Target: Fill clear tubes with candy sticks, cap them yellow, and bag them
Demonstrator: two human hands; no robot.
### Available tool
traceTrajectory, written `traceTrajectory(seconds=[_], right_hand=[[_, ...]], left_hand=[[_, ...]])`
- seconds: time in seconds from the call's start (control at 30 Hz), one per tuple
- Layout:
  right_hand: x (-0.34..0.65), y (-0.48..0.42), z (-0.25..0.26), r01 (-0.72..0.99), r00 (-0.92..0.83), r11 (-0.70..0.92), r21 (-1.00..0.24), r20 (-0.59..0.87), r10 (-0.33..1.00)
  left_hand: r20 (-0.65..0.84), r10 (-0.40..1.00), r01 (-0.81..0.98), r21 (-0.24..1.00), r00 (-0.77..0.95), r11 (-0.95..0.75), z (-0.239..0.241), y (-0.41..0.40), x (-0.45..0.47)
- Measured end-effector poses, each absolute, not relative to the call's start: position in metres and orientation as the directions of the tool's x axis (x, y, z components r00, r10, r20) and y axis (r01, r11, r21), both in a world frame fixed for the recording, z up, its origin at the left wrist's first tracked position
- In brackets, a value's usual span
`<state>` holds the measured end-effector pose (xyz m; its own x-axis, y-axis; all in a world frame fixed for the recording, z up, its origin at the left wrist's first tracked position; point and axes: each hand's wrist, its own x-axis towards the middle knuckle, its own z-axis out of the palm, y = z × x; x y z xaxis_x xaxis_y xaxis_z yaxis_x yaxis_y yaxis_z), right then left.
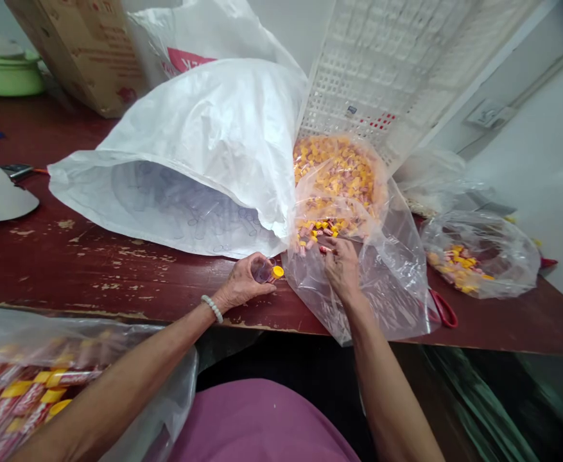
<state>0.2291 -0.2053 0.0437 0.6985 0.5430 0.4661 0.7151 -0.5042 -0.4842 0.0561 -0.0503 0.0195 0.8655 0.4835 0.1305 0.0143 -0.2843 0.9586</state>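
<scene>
My left hand [242,283], with a pale bead bracelet at its wrist, is closed around a clear plastic tube [260,271]. A yellow cap [278,272] shows beside the tube at the fingertips; whether the two are joined is unclear. At the mouth of a clear plastic bag [391,269], my right hand [343,269] has its fingertips pinched at a small red-labelled tube [326,249]. Many small tubes with yellow caps [341,170] fill that bag. To the left, a large white sack [204,135] lies with its mouth towards me, clear tubes [189,212] inside.
Larger yellow-capped tubes [31,398] lie in a bag at lower left. Red-handled scissors [443,309] and a smaller bag [483,256] of capped pieces are on the right. A white perforated crate [387,64], a cardboard box [79,51] and a green basin [6,74] stand behind.
</scene>
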Motion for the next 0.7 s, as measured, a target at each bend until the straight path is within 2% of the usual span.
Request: traceTrajectory(seconds=[0.13, 0.23, 0.33, 0.4, 0.47, 0.57, 0.7], right_hand=[[0.270, -0.214, 0.020, 0.675, 0.736, -0.545, -0.498, 0.400, 0.546], [0.260, -0.216, 0.021, 0.659, 0.749, -0.537, -0.527, 0.399, 0.528], [0.223, -0.211, 0.044, 0.671, 0.713, -0.373, -0.641, 0.419, 0.563], [0.196, -0.204, 0.063, 0.702, 0.615, -0.217, -0.678, 0.424, 0.665], [0.173, -0.195, 0.076, 0.783, 0.475, -0.122, -0.610, 0.460, 0.750], [0.156, -0.183, 0.081, 0.883, 0.294, -0.017, -0.469, 0.524, 0.800], [0.157, -0.175, 0.086, 0.914, 0.188, 0.049, -0.402, 0.527, 0.829]], left_hand=[[0.159, 0.460, -0.020, 0.956, 0.874, -0.292, 0.014, -0.049, 0.057], [0.163, 0.449, -0.027, 0.955, 0.879, -0.296, 0.011, -0.048, 0.057], [0.173, 0.453, -0.028, 0.950, 0.875, -0.310, 0.009, -0.048, 0.057], [0.187, 0.456, -0.027, 0.942, 0.870, -0.335, 0.009, -0.048, 0.057], [0.190, 0.450, -0.025, 0.937, 0.873, -0.347, 0.009, -0.048, 0.056], [0.189, 0.431, -0.021, 0.931, 0.882, -0.365, 0.010, -0.048, 0.056], [0.207, 0.451, -0.006, 0.913, 0.868, -0.408, 0.011, -0.048, 0.055]])
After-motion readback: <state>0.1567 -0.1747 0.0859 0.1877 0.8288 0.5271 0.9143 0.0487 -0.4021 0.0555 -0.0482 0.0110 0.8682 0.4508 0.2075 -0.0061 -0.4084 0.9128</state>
